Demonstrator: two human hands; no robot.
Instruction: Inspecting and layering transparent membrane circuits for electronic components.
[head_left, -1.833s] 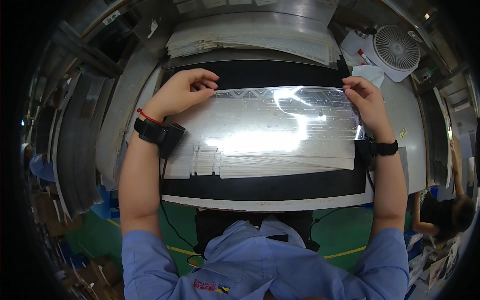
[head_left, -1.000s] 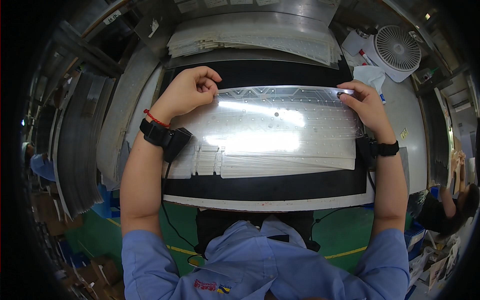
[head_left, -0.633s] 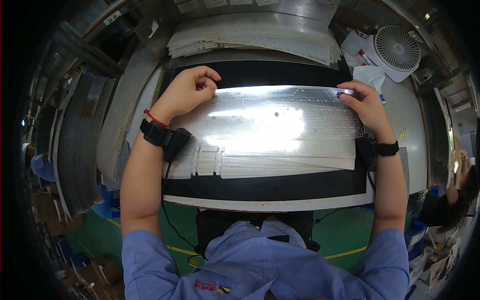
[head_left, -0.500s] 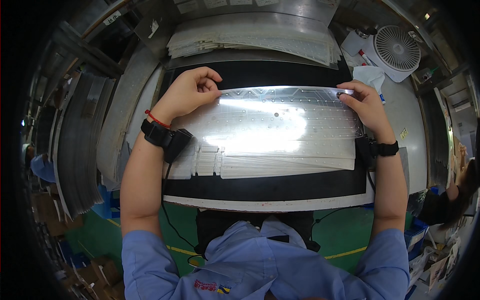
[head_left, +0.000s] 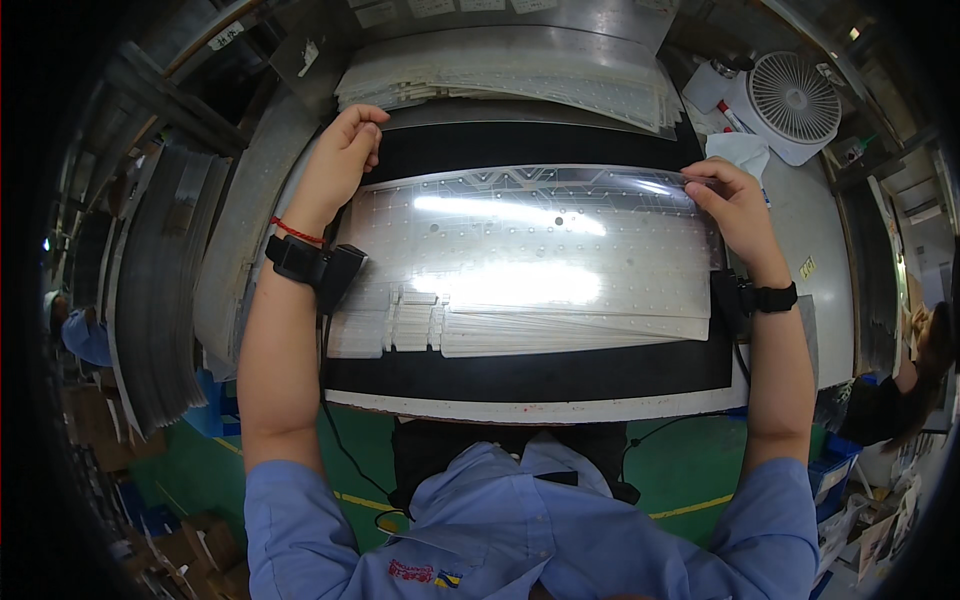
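Observation:
A clear plastic sheet [head_left: 500, 195] printed with fine circuit-like lines lies over a stack of similar sheets [head_left: 580, 325], with bright glare across it. At its far right corner, my right hand [head_left: 730, 200] pinches the edge between thumb and fingers. Beside the sheet's far left corner is my left hand [head_left: 345, 155]; its fingers are loosely curled and nothing shows in them. The stack's lower left end has notched tabs [head_left: 412, 322]. A black mat [head_left: 520, 378] lies under the stack.
Behind the mat, another pile of clear sheets [head_left: 510, 75] rests by a metal panel. A white fan [head_left: 795, 95], a bottle [head_left: 710, 82], a red marker [head_left: 732, 115] and a white cloth [head_left: 738, 152] are at the far right. Stacked sheets [head_left: 165, 280] stand at the left.
My left hand has let go of the sheet's far edge and moved left and away from me. The sheet's left part now lies flatter and farther left. My right hand has barely moved.

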